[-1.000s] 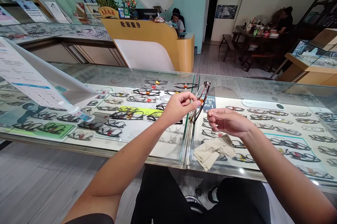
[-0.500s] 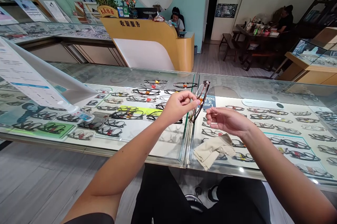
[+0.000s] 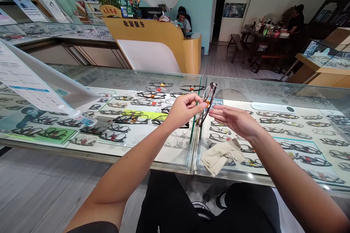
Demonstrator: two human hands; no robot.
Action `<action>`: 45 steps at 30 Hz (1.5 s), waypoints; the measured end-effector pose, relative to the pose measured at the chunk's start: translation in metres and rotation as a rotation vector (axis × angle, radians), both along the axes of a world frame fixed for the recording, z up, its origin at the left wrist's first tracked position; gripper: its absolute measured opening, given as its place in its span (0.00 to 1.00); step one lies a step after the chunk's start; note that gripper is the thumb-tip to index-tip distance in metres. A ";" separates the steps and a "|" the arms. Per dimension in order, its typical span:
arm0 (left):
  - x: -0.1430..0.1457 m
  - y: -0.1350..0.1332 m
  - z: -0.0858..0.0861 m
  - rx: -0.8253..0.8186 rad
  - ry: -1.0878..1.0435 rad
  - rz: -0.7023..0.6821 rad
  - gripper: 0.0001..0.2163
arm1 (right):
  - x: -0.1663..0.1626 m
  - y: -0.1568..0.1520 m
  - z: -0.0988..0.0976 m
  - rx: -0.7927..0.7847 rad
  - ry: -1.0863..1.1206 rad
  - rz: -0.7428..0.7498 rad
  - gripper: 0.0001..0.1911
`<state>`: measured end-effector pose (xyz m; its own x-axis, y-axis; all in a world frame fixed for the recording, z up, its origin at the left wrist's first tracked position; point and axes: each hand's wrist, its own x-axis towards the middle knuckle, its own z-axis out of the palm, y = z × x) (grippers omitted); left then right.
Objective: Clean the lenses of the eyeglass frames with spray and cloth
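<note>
My left hand (image 3: 188, 108) pinches a pair of dark-framed eyeglasses (image 3: 210, 98) between thumb and fingers, holding them upright on edge above the glass counter. An orange tag shows near the lens. Just to the right, my right hand (image 3: 232, 118) is open, fingers stretched out flat toward the glasses; whether the fingertips touch the frame I cannot tell. Below the right hand, a beige cleaning cloth (image 3: 221, 155) lies crumpled on the counter top. Under the glass, rows of eyeglasses (image 3: 132, 117) are laid out.
The glass display counter (image 3: 123, 156) runs across in front of me. On its left stand a tilted paper sign (image 3: 30, 76) and a small bottle (image 3: 79, 115). Beyond is a yellow reception desk (image 3: 153, 30) with a seated person; another person sits at a dark table (image 3: 255, 36).
My right hand has moved left, closer to the glasses, and its fingers have straightened. My left hand keeps its hold on the glasses, nearly still.
</note>
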<state>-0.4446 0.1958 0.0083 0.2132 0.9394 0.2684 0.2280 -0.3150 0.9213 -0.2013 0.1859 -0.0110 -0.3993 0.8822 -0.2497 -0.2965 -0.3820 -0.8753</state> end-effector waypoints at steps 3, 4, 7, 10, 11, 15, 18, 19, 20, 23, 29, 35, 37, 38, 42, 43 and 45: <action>0.000 0.000 0.000 0.000 -0.002 0.001 0.17 | -0.002 -0.002 0.000 0.046 -0.019 -0.029 0.12; 0.000 0.000 0.000 0.001 -0.001 0.001 0.17 | -0.002 -0.003 0.001 0.052 -0.022 -0.037 0.13; -0.001 0.000 0.000 -0.001 0.002 -0.002 0.16 | -0.002 -0.004 0.000 0.069 -0.016 -0.046 0.18; -0.001 0.000 -0.001 -0.009 0.004 -0.005 0.15 | -0.001 -0.003 0.000 0.088 -0.027 -0.055 0.25; -0.001 0.000 -0.001 -0.010 0.006 -0.006 0.15 | -0.001 -0.003 0.000 0.091 -0.034 -0.059 0.26; -0.001 0.000 -0.001 -0.011 0.010 -0.007 0.16 | -0.001 0.000 0.002 0.108 -0.068 -0.076 0.30; -0.001 0.001 -0.002 -0.010 0.013 -0.007 0.15 | -0.001 0.004 0.002 0.141 -0.120 -0.107 0.26; -0.001 0.001 -0.002 -0.011 0.015 -0.006 0.15 | 0.000 0.005 0.002 0.158 -0.145 -0.119 0.23; -0.001 0.001 -0.002 -0.012 0.018 -0.007 0.15 | 0.000 0.006 0.002 0.178 -0.179 -0.136 0.20; 0.000 0.001 -0.002 -0.014 0.024 -0.003 0.15 | 0.003 0.008 0.001 0.247 -0.346 -0.188 0.11; 0.001 0.003 -0.003 -0.023 0.013 0.002 0.16 | 0.014 0.011 0.002 0.432 -0.696 -0.173 0.14; 0.009 -0.003 -0.004 -0.052 -0.029 -0.073 0.18 | 0.001 0.003 0.002 0.589 -0.478 -0.061 0.15; 0.013 -0.006 -0.004 -0.067 -0.038 -0.092 0.19 | -0.004 -0.001 0.002 0.618 -0.419 -0.072 0.15; 0.014 -0.006 -0.004 -0.066 -0.043 -0.093 0.20 | -0.005 -0.003 0.002 0.634 -0.410 -0.097 0.15; 0.017 -0.005 -0.007 -0.041 -0.064 -0.085 0.20 | -0.007 -0.008 0.010 0.711 -0.461 -0.199 0.15; 0.018 -0.004 -0.008 -0.038 -0.074 -0.082 0.20 | -0.008 -0.009 0.012 0.729 -0.489 -0.216 0.16; 0.020 -0.003 -0.009 -0.030 -0.100 -0.067 0.21 | -0.008 -0.011 0.016 0.754 -0.540 -0.231 0.17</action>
